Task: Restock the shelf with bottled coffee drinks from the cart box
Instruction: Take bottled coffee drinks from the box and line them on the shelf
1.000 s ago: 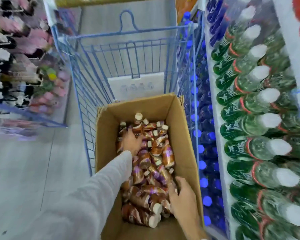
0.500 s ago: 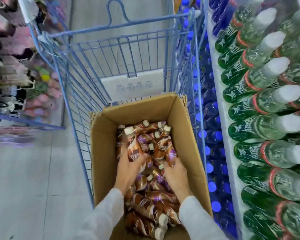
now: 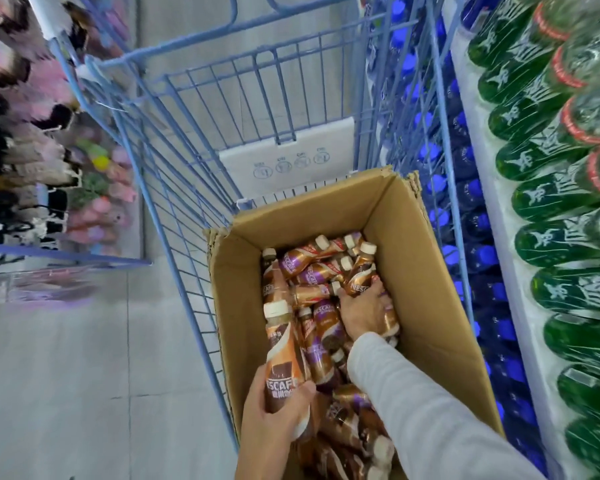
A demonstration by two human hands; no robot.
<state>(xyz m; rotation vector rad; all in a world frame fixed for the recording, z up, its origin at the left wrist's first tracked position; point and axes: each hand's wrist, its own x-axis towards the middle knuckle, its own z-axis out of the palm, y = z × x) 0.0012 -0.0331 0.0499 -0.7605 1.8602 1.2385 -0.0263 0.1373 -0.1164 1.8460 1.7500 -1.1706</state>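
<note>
The box point(image 3: 437, 289) sits in the near end of the blue wire cart point(image 3: 187, 216), filled with loose coffee bottles point(image 3: 321, 329). The cart wall stands between the box and the shelf point(image 3: 490, 209) on the right, which carries green bottles point(image 3: 548, 199) above blue-capped bottles point(image 3: 471, 244). Blurred goods point(image 3: 32, 150) line the left side of the floor point(image 3: 66, 375).

The left hand point(image 3: 274, 424) holds one bottle point(image 3: 280, 358) upright over the box's near left edge, fingers point(image 3: 303, 389) wrapped round its base. The right hand point(image 3: 362, 311), in a grey sleeve point(image 3: 413, 403), grips a second bottle point(image 3: 361, 277) at the pile's far right.

Half a second earlier, both hands lay mid-pile; the left has since lifted its bottle clear.
</note>
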